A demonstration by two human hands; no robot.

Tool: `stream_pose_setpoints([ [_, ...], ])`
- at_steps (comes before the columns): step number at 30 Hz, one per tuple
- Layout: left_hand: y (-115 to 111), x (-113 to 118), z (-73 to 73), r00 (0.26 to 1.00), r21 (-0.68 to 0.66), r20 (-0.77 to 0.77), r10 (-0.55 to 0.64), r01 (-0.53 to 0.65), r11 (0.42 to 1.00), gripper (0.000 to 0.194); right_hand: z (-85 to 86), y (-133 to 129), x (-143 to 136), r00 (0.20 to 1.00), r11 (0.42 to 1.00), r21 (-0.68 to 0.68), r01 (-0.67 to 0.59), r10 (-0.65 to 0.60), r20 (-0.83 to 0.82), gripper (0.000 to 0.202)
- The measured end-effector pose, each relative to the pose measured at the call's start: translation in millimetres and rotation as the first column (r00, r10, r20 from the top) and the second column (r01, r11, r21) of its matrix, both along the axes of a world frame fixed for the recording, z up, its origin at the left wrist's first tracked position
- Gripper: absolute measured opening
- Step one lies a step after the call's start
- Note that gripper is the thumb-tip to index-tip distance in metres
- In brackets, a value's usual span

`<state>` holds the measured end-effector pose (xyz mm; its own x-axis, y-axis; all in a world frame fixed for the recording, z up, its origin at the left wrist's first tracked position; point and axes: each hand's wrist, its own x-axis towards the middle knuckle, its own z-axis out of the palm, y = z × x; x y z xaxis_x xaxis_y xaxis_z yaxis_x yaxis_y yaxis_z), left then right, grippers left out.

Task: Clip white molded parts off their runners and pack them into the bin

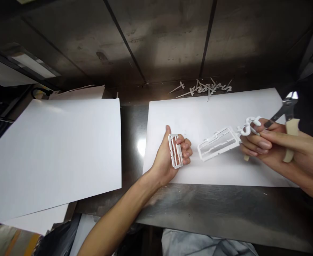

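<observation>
A small white plastic frame with thin inner bars lies across the palm of my left hand, its fingers curled round one side. At the right, my right hand grips the curved sprue of a second white plastic frame between thumb and fingers. That frame points left, above the white sheet. Also in my right hand is a pair of nippers with cream handles, the metal jaws pointing up and away. Part of the handles is hidden by my fingers.
A large white sheet covers part of the metal worktop. Several cut sprues lie in a pile at its far edge, by the metal back wall. More white sheets are stacked at the left.
</observation>
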<state>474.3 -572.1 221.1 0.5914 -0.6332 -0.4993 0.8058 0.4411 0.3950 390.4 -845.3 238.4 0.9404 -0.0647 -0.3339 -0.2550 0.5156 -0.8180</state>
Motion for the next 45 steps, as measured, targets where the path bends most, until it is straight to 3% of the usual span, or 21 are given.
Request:
stream_pose_setpoints([
  [4,-3.0,-0.6,-0.9,0.994,0.219,0.108,-0.02,-0.004,0.976,0.041,6.9,6.4,2.9,0.997,0.985,0.167,-0.037,0.047,-0.055,0.007],
  [7,-5.0,-4.3,4.8,0.984,0.206,0.147,-0.104,0.072,0.976,0.022,2.8,8.3,5.3,0.993,0.967,0.241,-0.084,0.102,-0.064,0.009],
  [11,-7.2,-9.5,10.0,0.985,0.142,0.087,-0.148,0.135,0.981,0.004,-9.5,8.5,5.2,0.981,0.939,0.3,-0.167,0.188,-0.045,0.012],
  [12,-7.3,-10.3,10.1,0.984,0.127,0.082,-0.158,0.147,0.981,0.003,-12.0,8.5,4.7,0.978,0.935,0.308,-0.178,0.202,-0.048,0.012],
  [15,-6.4,-11.8,7.0,0.974,0.068,0.078,-0.213,0.208,0.976,0.03,-16.2,8.7,3.1,0.968,0.922,0.318,-0.219,0.245,-0.045,0.014],
  [18,-4.9,-14.1,0.2,0.938,-0.067,0.032,-0.346,0.348,0.935,0.032,-15.5,8.3,2.9,0.958,0.921,0.285,-0.264,0.285,-0.032,0.017],
  [21,-5.0,-17.2,-5.0,0.892,-0.272,0.031,-0.45,0.441,0.855,0.036,-13.2,7.9,4.1,0.958,0.937,0.223,-0.268,0.283,-0.039,0.017],
  [23,-5.4,-18.7,-5.3,0.891,-0.319,0.071,-0.448,0.446,0.836,0.037,-12.7,7.7,5.1,0.961,0.956,0.139,-0.259,0.269,-0.06,0.015],
  [28,-4.6,-21.1,0.5,0.893,-0.13,0.199,-0.404,0.433,0.892,0.028,-18.5,6.7,7.6,0.979,0.967,-0.175,-0.182,0.162,-0.125,0.017],
  [30,-4.2,-22.2,2.5,0.901,-0.061,0.236,-0.365,0.388,0.919,0.03,-22.6,5.7,8.0,0.997,0.923,-0.377,-0.076,0.056,-0.061,0.024],
  [33,-4.3,-23.5,4.5,0.916,0.001,0.268,-0.3,0.311,0.951,0.04,-27.4,4.4,6.9,0.996,0.806,-0.588,0.07,-0.02,0.091,0.028],
  [38,-6.6,-24.3,5.1,0.947,-0.001,0.23,-0.223,0.229,0.973,0.044,-28.8,7.8,4.0,0.994,0.704,-0.708,0.053,0.033,0.107,0.032],
  [43,-9.3,-21.6,7.9,0.983,-0.006,0.137,-0.125,0.127,0.992,0.038,-20.5,14.1,3.4,0.967,0.524,-0.817,0.242,-0.058,0.249,0.028],
  [45,-10.1,-19.9,10.0,0.991,-0.007,0.078,-0.109,0.11,0.994,0.028,-16.4,17.0,1.3,0.971,0.551,-0.811,0.195,0.01,0.24,0.031],
])
